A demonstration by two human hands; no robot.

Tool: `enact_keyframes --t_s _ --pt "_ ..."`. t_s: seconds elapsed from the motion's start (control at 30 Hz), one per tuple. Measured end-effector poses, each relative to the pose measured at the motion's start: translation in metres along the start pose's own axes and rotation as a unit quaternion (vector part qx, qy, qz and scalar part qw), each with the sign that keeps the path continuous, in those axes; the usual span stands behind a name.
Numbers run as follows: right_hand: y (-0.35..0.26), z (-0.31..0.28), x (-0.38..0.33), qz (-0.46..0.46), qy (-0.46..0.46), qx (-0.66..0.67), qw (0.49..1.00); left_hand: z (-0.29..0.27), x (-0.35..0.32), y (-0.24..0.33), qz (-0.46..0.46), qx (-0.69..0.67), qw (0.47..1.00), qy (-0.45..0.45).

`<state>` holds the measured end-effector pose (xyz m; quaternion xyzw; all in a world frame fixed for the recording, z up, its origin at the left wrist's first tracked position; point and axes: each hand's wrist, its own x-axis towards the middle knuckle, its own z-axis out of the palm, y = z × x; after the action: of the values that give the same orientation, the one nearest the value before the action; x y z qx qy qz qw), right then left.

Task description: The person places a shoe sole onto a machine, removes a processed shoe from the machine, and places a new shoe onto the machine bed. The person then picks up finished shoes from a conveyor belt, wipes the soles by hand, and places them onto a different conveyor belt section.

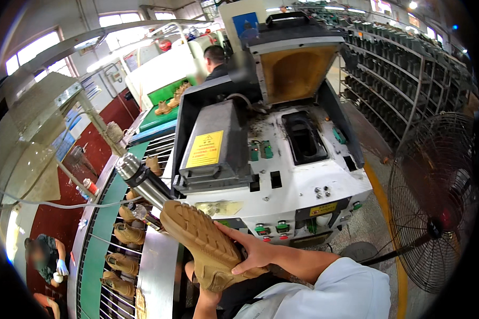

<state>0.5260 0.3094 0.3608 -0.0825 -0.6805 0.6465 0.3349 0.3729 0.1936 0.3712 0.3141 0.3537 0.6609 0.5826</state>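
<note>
A tan boot (pixel 203 238) is tilted in front of me, with its lugged sole turned up and toe pointing to the upper left. My right hand (pixel 254 250) grips its side, thumb near the heel and fingers along the sole's edge. From below, my left hand (pixel 211 296) supports the boot at the heel end; its fingers are hidden behind it. Just beyond the toe stand a steel thermos (pixel 143 179) and a small clear bottle (pixel 143 215). Ahead is a white machine (pixel 285 198) with one dark lid (pixel 298 66) raised over a black cavity (pixel 304 137) and one grey cover (pixel 215 141) lowered.
Several tan boots (pixel 123 264) lie on a roller conveyor (pixel 112 297) with a green strip at left. A co-worker with a blue glove (pixel 62 267) is beyond it. Another person (pixel 215 59) stands behind the machine. A caged fan (pixel 436 212) and loaded racks (pixel 388 80) are right.
</note>
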Motion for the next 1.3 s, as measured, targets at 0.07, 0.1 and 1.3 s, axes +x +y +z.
enact_keyframes --t_s 0.07,0.1,1.3 --pt "-0.008 -0.010 -0.007 0.017 0.024 -0.030 0.999 0.007 0.008 -0.005 -0.020 0.003 1.000 -0.024" --pt "-0.015 -0.014 -0.012 0.016 0.052 -0.097 0.994 0.007 0.011 -0.011 -0.026 0.014 0.999 -0.035" --pt "-0.046 -0.377 0.056 0.509 0.409 -0.533 0.538 -0.178 0.093 -0.186 -0.051 0.311 0.934 0.169"
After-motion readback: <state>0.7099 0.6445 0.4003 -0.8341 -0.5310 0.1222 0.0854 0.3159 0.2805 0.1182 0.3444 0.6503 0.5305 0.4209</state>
